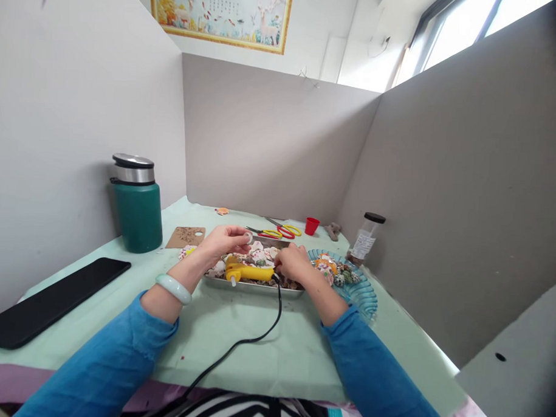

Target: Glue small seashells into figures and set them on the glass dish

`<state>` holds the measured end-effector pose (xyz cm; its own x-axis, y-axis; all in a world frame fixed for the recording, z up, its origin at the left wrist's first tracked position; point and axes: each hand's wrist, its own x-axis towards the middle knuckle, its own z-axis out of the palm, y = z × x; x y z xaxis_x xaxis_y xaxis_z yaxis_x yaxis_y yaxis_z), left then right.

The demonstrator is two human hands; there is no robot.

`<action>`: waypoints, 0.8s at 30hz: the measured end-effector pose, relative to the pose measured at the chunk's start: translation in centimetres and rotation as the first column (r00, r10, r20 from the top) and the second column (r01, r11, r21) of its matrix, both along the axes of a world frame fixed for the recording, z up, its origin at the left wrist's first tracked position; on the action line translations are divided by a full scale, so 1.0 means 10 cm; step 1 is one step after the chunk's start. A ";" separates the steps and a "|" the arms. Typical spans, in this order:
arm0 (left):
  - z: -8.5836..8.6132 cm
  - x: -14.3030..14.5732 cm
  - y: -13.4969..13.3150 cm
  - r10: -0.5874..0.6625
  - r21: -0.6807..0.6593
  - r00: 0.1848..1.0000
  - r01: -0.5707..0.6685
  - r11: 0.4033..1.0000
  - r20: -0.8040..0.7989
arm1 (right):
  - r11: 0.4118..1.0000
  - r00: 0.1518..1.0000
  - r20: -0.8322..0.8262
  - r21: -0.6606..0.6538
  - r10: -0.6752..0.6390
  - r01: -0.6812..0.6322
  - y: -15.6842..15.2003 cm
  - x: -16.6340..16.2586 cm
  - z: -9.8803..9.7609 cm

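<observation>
My left hand (224, 242) is closed in a pinch above the left side of a metal tray (252, 288). Between its thumb and fingers sits a small, round, whitish piece (248, 237), perhaps a shell. My right hand (295, 262) reaches down into the tray's right side with its fingers curled together; whatever they grip is hidden. Shells (260, 254), white with reddish spots, and smaller brownish pieces fill the tray. Across its front lies a yellow hot glue gun (251, 272), nozzle to the left, with a black cord (246, 341) running toward me.
Right of the tray is a blue glass plate (368, 300) with shell pieces, and a black-lidded jar (365, 239). Behind are scissors (286, 231) and a red cup (312, 226). Leftward are a brown board (184, 237), green bottle (138, 216) and black slab (56, 298). Grey partitions (280, 135) enclose the table.
</observation>
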<state>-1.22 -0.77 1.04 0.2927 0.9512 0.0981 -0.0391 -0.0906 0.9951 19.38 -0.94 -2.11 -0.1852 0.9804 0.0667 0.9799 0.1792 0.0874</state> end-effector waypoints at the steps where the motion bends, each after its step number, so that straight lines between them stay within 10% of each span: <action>1: -0.01 0.00 0.01 -0.015 0.004 1.000 0.015 1.000 0.000 | 1.000 1.000 -0.007 0.000 0.003 -0.003 0.01 0.00 -0.01; 16: -0.07 0.00 0.06 -0.030 0.071 0.996 0.036 0.997 -0.081 | 0.986 0.838 -0.519 0.091 0.166 -0.139 0.01 0.21 0.12; 24: -0.13 -0.01 0.12 0.083 0.255 0.948 -0.002 0.967 -0.307 | 0.934 0.089 -0.995 -0.068 -0.039 -0.352 -0.09 0.10 0.19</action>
